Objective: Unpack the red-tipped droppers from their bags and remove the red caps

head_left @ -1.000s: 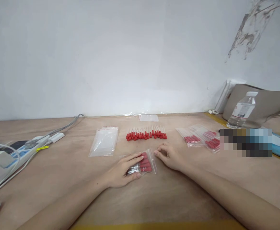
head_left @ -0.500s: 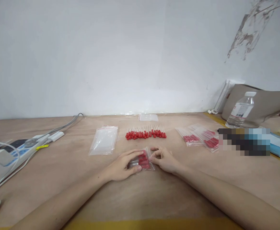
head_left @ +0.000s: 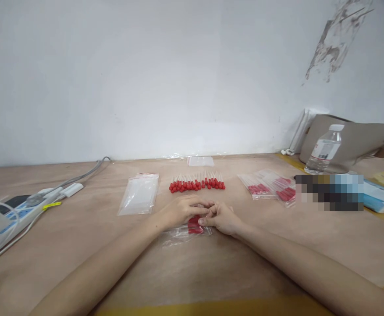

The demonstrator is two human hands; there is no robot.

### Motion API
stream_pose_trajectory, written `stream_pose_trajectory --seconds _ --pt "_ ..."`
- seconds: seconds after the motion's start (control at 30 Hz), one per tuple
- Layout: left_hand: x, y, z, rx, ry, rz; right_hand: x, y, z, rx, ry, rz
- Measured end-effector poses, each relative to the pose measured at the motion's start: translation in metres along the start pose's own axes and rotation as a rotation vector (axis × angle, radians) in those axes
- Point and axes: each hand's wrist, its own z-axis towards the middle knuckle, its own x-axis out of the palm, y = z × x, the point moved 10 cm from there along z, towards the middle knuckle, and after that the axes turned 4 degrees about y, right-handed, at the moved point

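Low over the table in front of me, a clear zip bag (head_left: 175,237) holds several droppers with red rubber bulbs (head_left: 193,225). My left hand (head_left: 183,210) reaches across the top of the bag, its fingertips closed at the right-hand edge. At that same edge my right hand (head_left: 223,218) pinches the bag between thumb and fingers, and the two hands touch. Part of the bag's edge is hidden under the fingers. Just beyond my hands lies a row of loose droppers (head_left: 197,184), red bulbs towards me and pale tips away.
Flat empty zip bags (head_left: 139,194) lie to the left, another bag (head_left: 200,161) by the wall. Filled bags (head_left: 259,188) are at the right, near a water bottle (head_left: 325,149) and a blue packet (head_left: 381,193). A power strip (head_left: 24,213) with cables occupies the left side.
My left hand has shifted from the bag's left part over to its right edge, meeting my right hand. More of the bag's left end now shows. The view has turned slightly.
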Motion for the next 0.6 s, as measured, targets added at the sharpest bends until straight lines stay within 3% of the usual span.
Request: stream_pose_trajectory --seconds 0.17,0.3,0.37,0.43,0.53,0.6 --pt "0.004 -0.001 -0.004 0.065 -0.064 0.030 -0.001 -0.005 0.000 0.088 -0.012 -0.019" --pt "0.005 0.004 -0.011 0.055 -0.129 0.087 -0.005 -0.002 0.000 -0.006 -0.066 -0.072" --pt "0.005 0.007 -0.013 0.012 -0.141 0.111 -0.012 0.006 -0.002 -0.147 -0.121 -0.087" --pt "0.005 0.012 -0.015 -0.044 -0.123 0.123 -0.019 0.023 -0.010 -0.390 -0.157 -0.181" --pt "0.007 0.016 -0.018 -0.089 -0.100 0.121 -0.015 0.051 -0.032 -0.775 -0.177 -0.486" --pt "0.007 0.018 -0.019 -0.100 -0.106 0.117 -0.011 0.059 -0.042 -0.911 -0.218 -0.636"
